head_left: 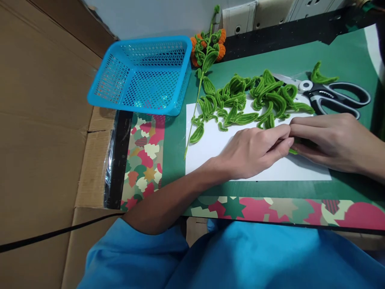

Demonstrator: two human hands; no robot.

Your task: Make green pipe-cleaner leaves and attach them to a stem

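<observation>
My left hand [255, 149] and my right hand [332, 138] meet above a white sheet of paper [210, 148], fingertips pressed together. Between them a bit of a green fuzzy pipe-cleaner leaf [293, 151] shows; the fingers hide most of it. Just beyond the hands lies a loose pile of green pipe-cleaner leaves [270, 94], with more leaves [231, 96] heaped to its left. Scissors [333, 94] with black and grey handles rest behind my right hand, their blades partly under the pile.
A blue plastic basket [177, 94] stands at the back left. Beside it lies a long green stem [198, 90] with leaves and orange pumpkin-like pieces [221, 52]. One curved leaf [321, 76] is behind the scissors. Cardboard [45, 100] borders the left, power sockets [240, 18] the back.
</observation>
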